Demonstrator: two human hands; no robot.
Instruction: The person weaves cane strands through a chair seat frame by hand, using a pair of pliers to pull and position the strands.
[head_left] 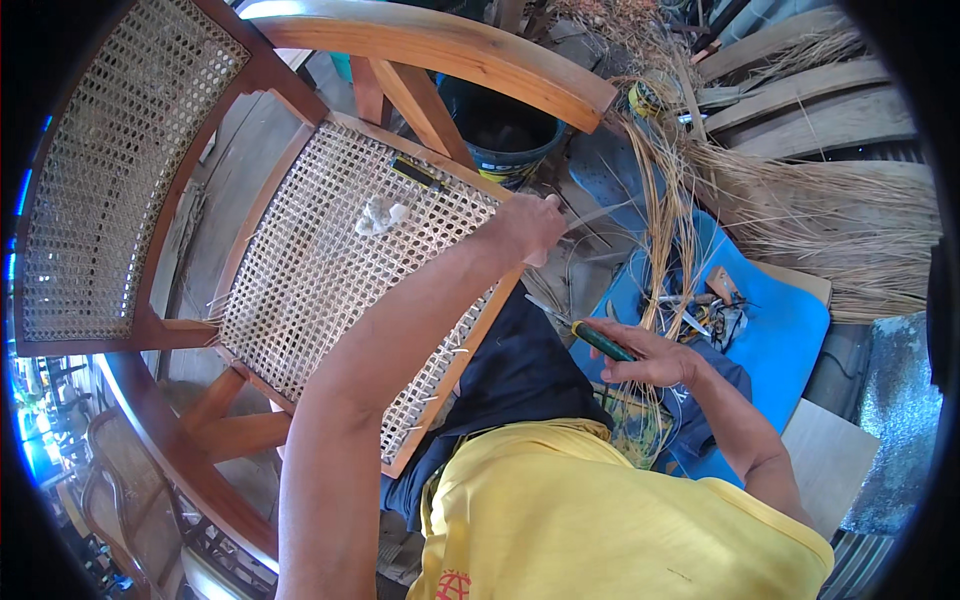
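Note:
In front of me is a wooden armchair whose seat point(330, 230) is woven in open pale cane mesh, with short strand ends sticking out along its near edge. My left hand point(535, 225) is closed at the seat's right corner, with a pale cane strand point(598, 213) running out from it to the right. My right hand point(645, 355) is wrapped round the green-and-yellow handle of a screwdriver-like tool point(605, 342), its thin metal shaft pointing up-left toward the seat edge. On the cane lie a yellow-and-black tool point(417, 174) and a crumpled whitish lump point(380, 215).
The chair's curved wooden armrest point(440, 45) arches over the far side, above a dark bucket point(505, 125). The woven backrest point(120, 170) rises at left. A blue plastic chair point(790, 330) holding loose tools stands at right, below bundles of cane strands point(830, 215) and curved wooden pieces point(800, 90).

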